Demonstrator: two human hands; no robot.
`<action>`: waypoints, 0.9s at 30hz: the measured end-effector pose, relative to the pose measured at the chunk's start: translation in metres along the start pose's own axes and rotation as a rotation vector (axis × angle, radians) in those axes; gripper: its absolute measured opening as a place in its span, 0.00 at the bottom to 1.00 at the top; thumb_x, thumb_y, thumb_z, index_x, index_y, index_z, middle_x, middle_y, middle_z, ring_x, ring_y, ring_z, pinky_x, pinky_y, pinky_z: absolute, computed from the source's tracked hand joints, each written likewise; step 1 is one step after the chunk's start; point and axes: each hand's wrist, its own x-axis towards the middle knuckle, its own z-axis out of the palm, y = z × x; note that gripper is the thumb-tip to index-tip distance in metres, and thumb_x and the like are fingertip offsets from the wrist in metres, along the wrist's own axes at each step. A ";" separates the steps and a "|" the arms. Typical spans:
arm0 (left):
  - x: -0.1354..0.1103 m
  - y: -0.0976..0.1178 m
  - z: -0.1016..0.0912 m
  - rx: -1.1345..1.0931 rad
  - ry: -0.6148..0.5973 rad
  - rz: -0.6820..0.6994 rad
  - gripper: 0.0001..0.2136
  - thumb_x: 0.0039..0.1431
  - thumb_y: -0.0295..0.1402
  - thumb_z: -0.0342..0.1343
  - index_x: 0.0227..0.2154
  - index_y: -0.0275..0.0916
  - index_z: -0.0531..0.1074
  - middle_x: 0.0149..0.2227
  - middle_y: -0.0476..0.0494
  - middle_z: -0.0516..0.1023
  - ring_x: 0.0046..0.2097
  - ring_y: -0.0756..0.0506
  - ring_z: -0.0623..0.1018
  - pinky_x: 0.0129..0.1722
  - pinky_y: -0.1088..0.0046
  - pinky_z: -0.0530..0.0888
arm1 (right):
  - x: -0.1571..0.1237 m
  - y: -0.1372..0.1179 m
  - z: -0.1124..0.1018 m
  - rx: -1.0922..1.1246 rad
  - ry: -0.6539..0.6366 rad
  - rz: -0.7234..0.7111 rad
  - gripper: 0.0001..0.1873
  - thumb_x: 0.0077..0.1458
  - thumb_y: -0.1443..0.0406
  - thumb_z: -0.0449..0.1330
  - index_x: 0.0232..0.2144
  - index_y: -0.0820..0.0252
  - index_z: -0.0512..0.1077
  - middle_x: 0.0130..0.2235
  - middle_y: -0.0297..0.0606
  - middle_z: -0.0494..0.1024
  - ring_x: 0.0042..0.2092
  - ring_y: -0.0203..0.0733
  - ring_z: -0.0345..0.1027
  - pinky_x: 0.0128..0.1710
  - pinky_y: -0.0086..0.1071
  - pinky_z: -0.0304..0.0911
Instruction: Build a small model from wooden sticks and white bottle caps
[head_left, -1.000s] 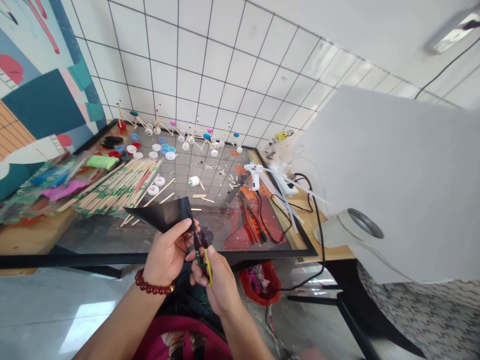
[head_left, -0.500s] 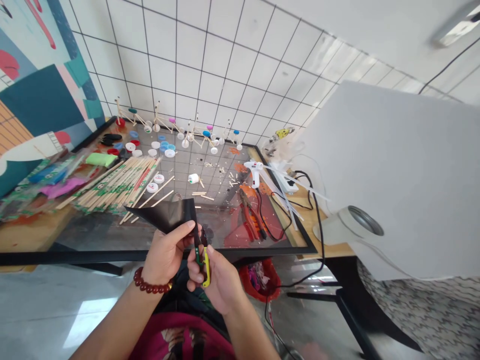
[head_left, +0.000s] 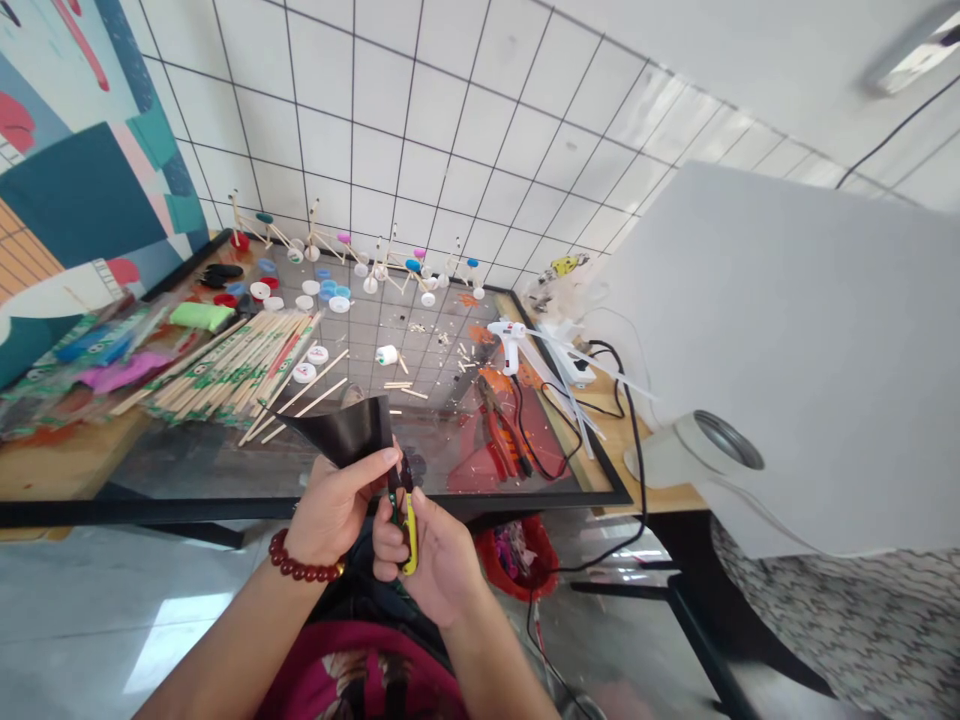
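Observation:
My left hand (head_left: 334, 505), with a dark red bead bracelet at the wrist, pinches the lower corner of a black sheet (head_left: 341, 428) held up in front of the table edge. My right hand (head_left: 427, 555) is closed round small yellow-and-green snips (head_left: 405, 515), whose blades meet the sheet's right edge beside my left thumb. Both hands are close together over my lap, just in front of the glass-topped table (head_left: 225, 470).
On the table lie a bundle of wooden sticks (head_left: 232, 370), several bottle caps (head_left: 315, 295), stick-and-cap models (head_left: 375, 265) by the tiled wall, a white glue gun (head_left: 511, 345) with a black cord, and red pliers (head_left: 501, 430). A large white board (head_left: 787, 350) stands at right. A red basket (head_left: 521, 560) sits below.
The black sheet has turned and drawn in, showing narrower than before. My right hand with the snips has edged up along its right edge. The view has shifted slightly.

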 end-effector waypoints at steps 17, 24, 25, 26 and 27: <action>0.000 0.003 0.002 0.046 0.007 -0.039 0.07 0.40 0.25 0.74 0.22 0.34 0.81 0.25 0.44 0.83 0.24 0.49 0.78 0.25 0.77 0.77 | -0.001 -0.005 -0.004 0.017 -0.210 0.004 0.25 0.54 0.45 0.70 0.35 0.57 0.68 0.20 0.21 0.60 0.19 0.28 0.37 0.18 0.24 0.41; 0.001 0.003 0.003 0.043 0.011 -0.069 0.10 0.36 0.25 0.75 0.23 0.34 0.80 0.25 0.43 0.83 0.24 0.49 0.78 0.26 0.77 0.77 | 0.001 -0.003 -0.011 -0.005 -0.271 -0.023 0.24 0.57 0.44 0.67 0.34 0.55 0.65 0.18 0.18 0.60 0.16 0.28 0.37 0.14 0.24 0.42; 0.002 0.003 0.004 0.040 0.011 -0.078 0.10 0.36 0.25 0.76 0.22 0.34 0.80 0.26 0.43 0.84 0.24 0.49 0.78 0.25 0.76 0.77 | 0.000 -0.002 -0.010 -0.004 -0.269 -0.029 0.24 0.57 0.44 0.67 0.34 0.55 0.65 0.17 0.18 0.59 0.16 0.27 0.36 0.14 0.24 0.41; 0.002 0.003 0.004 0.029 0.004 -0.087 0.10 0.35 0.25 0.76 0.22 0.35 0.80 0.26 0.43 0.84 0.25 0.49 0.78 0.25 0.76 0.77 | 0.000 -0.002 -0.009 0.002 -0.264 -0.034 0.24 0.58 0.45 0.67 0.34 0.56 0.65 0.17 0.18 0.59 0.16 0.27 0.36 0.14 0.24 0.40; 0.002 0.002 0.004 0.014 -0.006 -0.094 0.11 0.35 0.26 0.76 0.22 0.35 0.80 0.27 0.43 0.85 0.25 0.49 0.78 0.25 0.76 0.76 | 0.000 -0.002 -0.008 0.012 -0.254 -0.039 0.24 0.58 0.45 0.67 0.33 0.56 0.65 0.17 0.17 0.58 0.16 0.27 0.35 0.14 0.24 0.38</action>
